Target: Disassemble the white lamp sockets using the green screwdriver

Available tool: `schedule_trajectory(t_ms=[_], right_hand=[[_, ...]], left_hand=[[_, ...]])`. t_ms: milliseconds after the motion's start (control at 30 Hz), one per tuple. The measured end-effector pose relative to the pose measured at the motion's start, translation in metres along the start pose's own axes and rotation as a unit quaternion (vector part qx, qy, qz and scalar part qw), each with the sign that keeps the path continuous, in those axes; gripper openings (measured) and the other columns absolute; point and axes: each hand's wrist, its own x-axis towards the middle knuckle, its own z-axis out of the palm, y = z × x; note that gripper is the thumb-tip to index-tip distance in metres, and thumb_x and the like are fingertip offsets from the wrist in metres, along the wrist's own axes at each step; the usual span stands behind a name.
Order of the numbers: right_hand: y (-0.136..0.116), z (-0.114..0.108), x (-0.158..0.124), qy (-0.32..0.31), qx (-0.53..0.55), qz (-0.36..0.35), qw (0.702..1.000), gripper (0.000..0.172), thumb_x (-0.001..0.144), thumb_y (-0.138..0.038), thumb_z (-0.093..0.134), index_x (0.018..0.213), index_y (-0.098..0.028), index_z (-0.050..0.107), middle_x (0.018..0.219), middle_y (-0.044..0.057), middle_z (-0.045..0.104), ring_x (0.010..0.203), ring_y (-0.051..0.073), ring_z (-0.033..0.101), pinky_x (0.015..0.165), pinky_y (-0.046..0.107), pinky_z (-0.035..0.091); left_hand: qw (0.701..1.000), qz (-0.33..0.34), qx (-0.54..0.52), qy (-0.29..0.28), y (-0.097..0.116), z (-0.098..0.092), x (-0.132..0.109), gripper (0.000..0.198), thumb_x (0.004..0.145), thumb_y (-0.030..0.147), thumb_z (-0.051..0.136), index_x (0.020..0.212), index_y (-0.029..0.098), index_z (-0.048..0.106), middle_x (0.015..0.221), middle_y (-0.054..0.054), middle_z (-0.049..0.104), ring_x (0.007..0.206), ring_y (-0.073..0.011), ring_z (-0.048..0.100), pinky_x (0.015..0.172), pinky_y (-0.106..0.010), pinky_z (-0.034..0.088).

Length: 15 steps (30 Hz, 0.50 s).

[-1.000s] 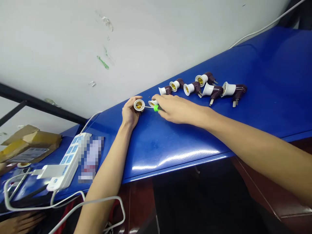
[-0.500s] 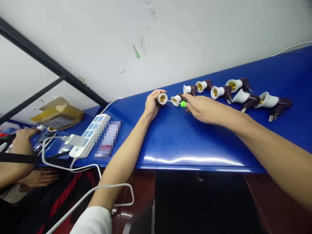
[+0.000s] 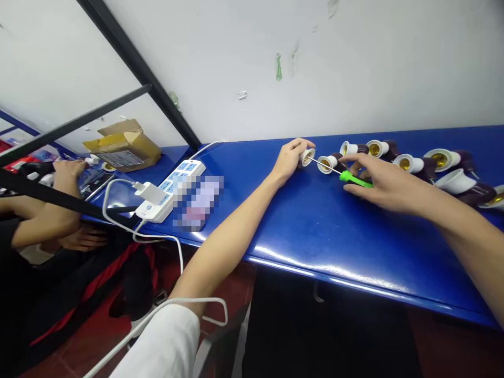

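Observation:
My left hand [image 3: 290, 157] is wrapped round a white lamp socket [image 3: 307, 156] lying on the blue table [image 3: 315, 220] by the wall. My right hand [image 3: 384, 181] grips a green-handled screwdriver [image 3: 354, 179]; its thin metal shaft points left and its tip sits in the mouth of that socket. A second white socket with a brass inside [image 3: 327, 164] lies just under the shaft. Several more white and dark-brown sockets [image 3: 409, 164] lie in a row to the right, behind my right hand.
A white power strip [image 3: 173, 190] with a plugged-in adapter and white cables lies on the table's left part. A cardboard box [image 3: 122, 144] sits further left. Another person's arms [image 3: 55, 210] rest at the far left. Black metal bars cross the upper left.
The view has swung left, so table and hands sit further right in the frame. Both hands keep their hold; more of the green handle shows now.

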Motion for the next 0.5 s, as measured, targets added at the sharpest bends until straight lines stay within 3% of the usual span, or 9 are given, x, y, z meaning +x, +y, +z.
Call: schedule_trajectory(t_ms=[133, 300, 433, 500], right_hand=[[0.0003, 0.0012, -0.0011, 0.008, 0.022, -0.006, 1.0, 0.064, 0.096, -0.045, 0.056, 0.154, -0.017, 0.058, 0.13, 0.021, 0.076, 0.116, 0.041, 0.073, 0.1, 0.056, 0.06], [0.0036, -0.0005, -0.0024, -0.005, 0.055, -0.005, 0.998, 0.064, 0.095, -0.049, 0.061, 0.153, -0.021, 0.058, 0.119, 0.017, 0.078, 0.106, 0.037, 0.075, 0.096, 0.052, 0.061], [-0.0022, -0.006, -0.0029, -0.004, 0.05, 0.011, 0.999, 0.068, 0.098, -0.05, 0.06, 0.158, -0.02, 0.054, 0.126, 0.021, 0.076, 0.115, 0.034, 0.073, 0.1, 0.046, 0.059], [-0.0056, -0.0075, -0.0024, -0.004, 0.069, 0.009, 0.998, 0.066, 0.1, -0.046, 0.054, 0.16, -0.018, 0.052, 0.124, 0.019, 0.077, 0.114, 0.033, 0.074, 0.102, 0.049, 0.059]], left_hand=[[1.0, 0.008, 0.006, -0.007, 0.0005, 0.0005, -0.0009, 0.024, 0.103, 0.03, 0.058, 0.09, 0.016, 0.072, 0.075, -0.002, 0.063, 0.064, -0.0121, 0.053, 0.064, -0.026, 0.043], [1.0, 0.012, 0.004, -0.006, 0.0016, 0.0015, -0.001, 0.024, 0.104, 0.029, 0.057, 0.091, 0.015, 0.072, 0.075, -0.001, 0.063, 0.063, -0.0108, 0.051, 0.064, -0.025, 0.042], [1.0, 0.014, -0.001, -0.006, 0.0054, 0.0023, 0.0015, 0.023, 0.102, 0.026, 0.057, 0.089, 0.015, 0.072, 0.074, -0.001, 0.062, 0.061, -0.0111, 0.05, 0.061, -0.026, 0.039], [1.0, 0.015, -0.004, 0.003, 0.0078, 0.0019, 0.0034, 0.023, 0.101, 0.025, 0.057, 0.088, 0.015, 0.073, 0.071, -0.001, 0.061, 0.059, -0.0113, 0.049, 0.06, -0.026, 0.038]])
